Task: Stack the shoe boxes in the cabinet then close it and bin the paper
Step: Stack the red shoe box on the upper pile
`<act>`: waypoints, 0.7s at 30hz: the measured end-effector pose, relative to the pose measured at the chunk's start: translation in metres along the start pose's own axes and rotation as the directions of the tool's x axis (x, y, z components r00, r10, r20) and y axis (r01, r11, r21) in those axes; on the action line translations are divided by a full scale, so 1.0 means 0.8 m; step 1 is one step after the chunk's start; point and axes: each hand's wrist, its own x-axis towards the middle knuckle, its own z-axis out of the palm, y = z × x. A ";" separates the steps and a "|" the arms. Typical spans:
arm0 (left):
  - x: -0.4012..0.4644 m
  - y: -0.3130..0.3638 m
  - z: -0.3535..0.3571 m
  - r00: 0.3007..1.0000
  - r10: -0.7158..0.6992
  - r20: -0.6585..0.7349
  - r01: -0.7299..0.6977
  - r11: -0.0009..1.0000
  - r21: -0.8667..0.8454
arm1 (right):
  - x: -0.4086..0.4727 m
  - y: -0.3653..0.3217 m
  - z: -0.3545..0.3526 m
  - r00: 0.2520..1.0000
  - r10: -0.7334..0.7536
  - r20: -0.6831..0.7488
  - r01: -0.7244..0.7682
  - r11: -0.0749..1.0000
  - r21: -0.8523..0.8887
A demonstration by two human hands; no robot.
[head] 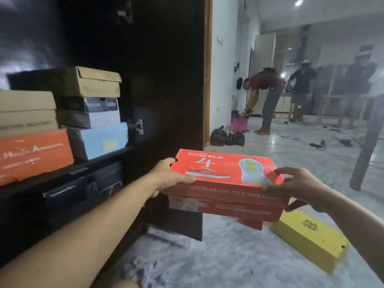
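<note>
I hold a red shoe box (226,179) in the air in front of the open dark cabinet door (166,80). My left hand (170,177) grips its left end and my right hand (301,188) grips its right end. A yellow shoe box (307,238) lies on the floor below my right hand. Inside the cabinet, on a shelf (83,165), stand stacked boxes: an orange one (33,154), a light blue one (99,140), a grey-white one (93,112) and brown cardboard ones (87,82). Dark boxes (83,192) sit on the shelf below. Crumpled paper (149,273) lies on the floor.
Black bags (226,136) lie by the wall beyond the door. A person bends over a pink basket (240,123), and two others stand farther back. A dark post (367,146) rises at the right. Cables trail across the marble floor.
</note>
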 end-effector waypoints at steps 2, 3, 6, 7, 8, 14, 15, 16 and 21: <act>-0.016 0.010 -0.039 0.997 0.011 -0.072 -0.010 1.000 0.018 | 0.004 -0.035 0.018 0.998 -0.060 0.014 0.060 0.998 0.015; -0.023 0.016 -0.057 0.994 0.013 -0.105 -0.011 1.000 0.026 | 0.007 -0.051 0.027 0.995 -0.093 0.018 0.093 0.995 0.023; -0.043 0.027 -0.110 0.977 0.018 -0.211 -0.009 0.999 0.044 | 0.017 -0.100 0.058 0.981 -0.190 0.037 0.189 0.981 0.039; -0.051 0.031 -0.128 0.970 0.018 -0.244 -0.007 0.999 0.045 | 0.021 -0.117 0.069 0.973 -0.227 0.047 0.225 0.973 0.046; -0.058 0.036 -0.145 0.962 0.016 -0.273 -0.006 0.999 0.038 | 0.023 -0.135 0.078 0.963 -0.262 0.058 0.259 0.964 0.050; -0.110 0.068 -0.238 0.875 -0.022 -0.483 0.014 1.000 -0.021 | 0.024 -0.239 0.139 0.908 -0.388 0.158 0.368 0.919 0.141; -0.119 0.073 -0.251 0.856 -0.029 -0.516 0.018 0.999 -0.027 | 0.022 -0.255 0.147 0.898 -0.405 0.171 0.380 0.911 0.162; -0.127 0.078 -0.264 0.835 -0.038 -0.549 0.020 0.999 -0.038 | 0.021 -0.270 0.154 0.887 -0.425 0.181 0.394 0.900 0.186; -0.169 0.118 -0.330 0.701 -0.028 -0.713 -0.079 0.990 -0.116 | 0.012 -0.351 0.180 0.807 -0.558 0.193 0.483 0.812 0.329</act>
